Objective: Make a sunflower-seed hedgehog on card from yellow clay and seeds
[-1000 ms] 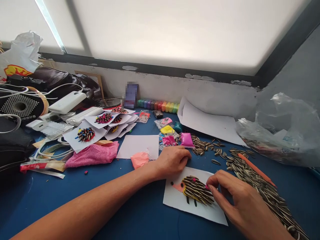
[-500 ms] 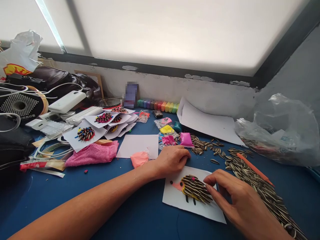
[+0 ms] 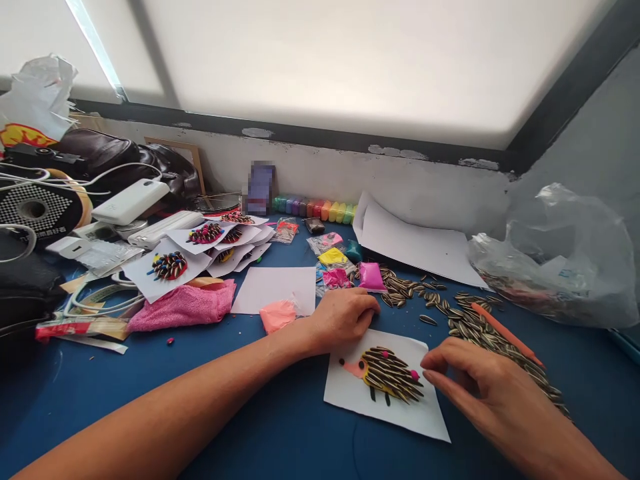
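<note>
A hedgehog picture on white paper [image 3: 345, 390] lies before me: a pink clay face, yellow clay body and sunflower-seed spines [image 3: 390, 377]. One pink clay ball [image 3: 385, 354] sits near the top of the spines; another pink clay ball [image 3: 415, 375] is at their right end. Just right of that second ball hovers my right hand [image 3: 473, 383], thumb and index fingertip slightly apart with nothing seen between them. My left hand [image 3: 345, 317] rests at the paper's upper edge, fingers curled; whatever they hold, if anything, is hidden.
Loose sunflower seeds [image 3: 480, 327] and an orange stick [image 3: 507, 335] lie at right, near a clear plastic bag [image 3: 560, 267]. Clay packets [image 3: 371, 277] are behind my left hand. At left are finished seed pictures [image 3: 170, 267], a pink cloth [image 3: 183, 307] and power banks [image 3: 131, 201].
My right hand has drawn back slightly to the right from the spines. The pink ball at their right end now shows, free of the fingers. My left hand stays in place.
</note>
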Motion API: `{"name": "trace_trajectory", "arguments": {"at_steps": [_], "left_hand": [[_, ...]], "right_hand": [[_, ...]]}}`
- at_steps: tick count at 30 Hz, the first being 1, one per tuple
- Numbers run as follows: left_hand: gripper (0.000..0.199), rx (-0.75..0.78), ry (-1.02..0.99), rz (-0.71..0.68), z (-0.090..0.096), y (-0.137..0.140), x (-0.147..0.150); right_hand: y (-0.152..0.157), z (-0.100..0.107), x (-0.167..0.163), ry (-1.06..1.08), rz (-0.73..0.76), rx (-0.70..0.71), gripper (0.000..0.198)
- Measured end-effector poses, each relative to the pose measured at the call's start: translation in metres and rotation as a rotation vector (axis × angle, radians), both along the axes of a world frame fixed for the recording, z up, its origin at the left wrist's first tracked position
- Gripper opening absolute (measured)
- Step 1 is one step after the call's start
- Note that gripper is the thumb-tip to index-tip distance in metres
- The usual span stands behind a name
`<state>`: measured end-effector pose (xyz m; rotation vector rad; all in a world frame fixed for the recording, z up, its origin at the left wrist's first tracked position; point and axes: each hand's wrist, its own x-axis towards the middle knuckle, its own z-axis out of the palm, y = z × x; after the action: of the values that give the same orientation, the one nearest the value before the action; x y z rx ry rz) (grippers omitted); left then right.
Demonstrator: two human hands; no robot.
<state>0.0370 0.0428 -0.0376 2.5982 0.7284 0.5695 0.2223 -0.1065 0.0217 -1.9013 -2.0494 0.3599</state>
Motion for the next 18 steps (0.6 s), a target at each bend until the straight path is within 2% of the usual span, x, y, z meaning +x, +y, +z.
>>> {"name": "trace_trajectory", "arguments": {"at_steps": [10,18], "left_hand": [[0.025,0.009,-0.008,-0.002,-0.0023,0.0012,0.0002],[0.025,0.008,-0.007,0.002,-0.0029,0.0012,0.0]], "right_hand": [[0.0001,-0.0063,-0.0058,0.011,0.013,-0.036,0.02],[0.0009,-0.0027,-0.0095,0.043,0.021,0.002,0.021]]}}
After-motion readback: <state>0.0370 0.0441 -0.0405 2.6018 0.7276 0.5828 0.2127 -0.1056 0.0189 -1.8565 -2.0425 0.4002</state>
